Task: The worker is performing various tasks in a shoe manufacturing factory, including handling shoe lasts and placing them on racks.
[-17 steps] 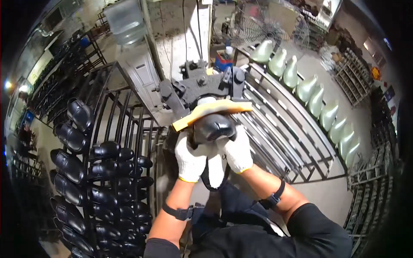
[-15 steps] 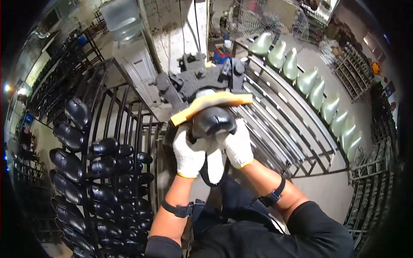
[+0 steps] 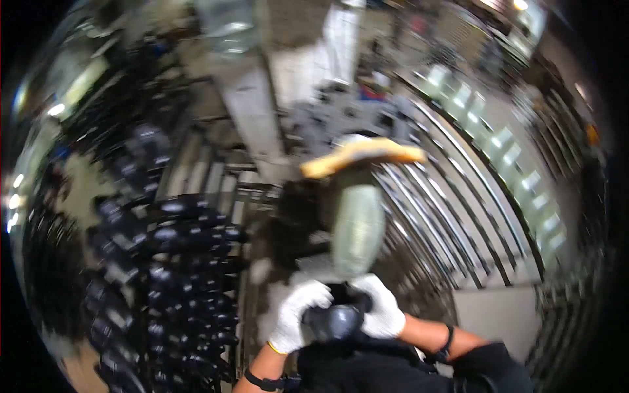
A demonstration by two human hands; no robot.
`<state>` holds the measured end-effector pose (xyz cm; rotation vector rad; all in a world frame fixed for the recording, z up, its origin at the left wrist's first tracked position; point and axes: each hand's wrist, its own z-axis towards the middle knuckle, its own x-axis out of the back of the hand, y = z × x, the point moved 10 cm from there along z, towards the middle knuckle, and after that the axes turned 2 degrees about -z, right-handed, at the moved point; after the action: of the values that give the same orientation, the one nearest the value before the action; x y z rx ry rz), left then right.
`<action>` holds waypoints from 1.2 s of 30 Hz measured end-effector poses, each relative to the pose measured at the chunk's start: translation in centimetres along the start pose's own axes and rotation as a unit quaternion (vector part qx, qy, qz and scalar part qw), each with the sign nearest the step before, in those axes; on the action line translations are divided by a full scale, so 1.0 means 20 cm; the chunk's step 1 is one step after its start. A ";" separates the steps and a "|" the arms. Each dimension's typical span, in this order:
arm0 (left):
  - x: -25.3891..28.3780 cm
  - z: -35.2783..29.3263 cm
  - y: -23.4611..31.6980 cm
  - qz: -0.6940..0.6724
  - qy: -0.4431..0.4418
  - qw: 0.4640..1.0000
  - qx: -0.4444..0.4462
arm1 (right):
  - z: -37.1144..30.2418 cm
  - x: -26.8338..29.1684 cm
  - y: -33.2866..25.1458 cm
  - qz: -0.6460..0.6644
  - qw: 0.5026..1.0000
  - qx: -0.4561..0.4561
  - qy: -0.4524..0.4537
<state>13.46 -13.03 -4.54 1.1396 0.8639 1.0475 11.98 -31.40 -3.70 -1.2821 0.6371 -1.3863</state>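
My left hand (image 3: 298, 318) and my right hand (image 3: 382, 308), both in white knit gloves, are closed on the two sides of a black shoe (image 3: 338, 322) close to my body. The shoe's rounded, glossy part faces toward me. Just beyond it, a pale green shoe last (image 3: 358, 226) stands bare, its near end close to the shoe. A curved yellow padded bar (image 3: 363, 157) crosses over the far end of the last. It belongs to a grey metal machine (image 3: 314, 124) that is blurred by motion.
Racks of black shoes (image 3: 177, 275) stand on my left. To the right, a metal rack (image 3: 452, 216) curves away with a row of green lasts (image 3: 504, 154) along its far side. Behind the machine are a white cabinet (image 3: 246, 98) and a water bottle (image 3: 226, 29).
Both hands have drawn the black shoe toward my body, away from the yellow bar. The green last, hidden before, now shows. My view has shifted and is blurred.
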 end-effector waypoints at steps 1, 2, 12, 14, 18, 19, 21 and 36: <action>-0.04 -0.04 0.07 0.020 -0.100 0.995 0.006 | -0.08 -0.01 0.03 0.001 0.998 -0.059 0.019; 0.03 -0.19 -0.01 0.094 -0.092 0.991 0.022 | -0.14 -0.07 0.01 0.019 0.994 -0.108 0.028; 0.35 -0.67 -0.13 -0.337 0.130 0.929 0.082 | 0.09 -1.01 0.44 0.344 0.876 -0.203 -0.272; 0.43 -0.68 0.09 -0.132 0.188 0.970 0.083 | 0.15 -0.93 0.00 0.248 0.911 -0.199 -0.264; 0.30 -0.76 -0.10 -0.063 0.161 0.972 0.157 | 0.10 -0.91 -0.33 0.283 0.924 -0.105 -0.234; 0.28 -0.65 0.47 0.323 0.141 0.918 0.181 | 0.13 -0.90 -0.30 0.304 0.915 -0.148 -0.222; 0.27 -0.74 0.68 0.387 0.165 0.907 0.012 | 0.20 -0.94 -0.42 0.345 0.898 -0.173 -0.209; 1.48 -2.84 2.14 0.632 0.550 0.446 0.316 | -0.22 -1.29 0.35 0.216 0.810 -0.397 -0.373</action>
<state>-39.51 35.06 24.17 1.7173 1.4563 3.1898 5.85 -10.55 -19.94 -2.0096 0.8967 -0.1180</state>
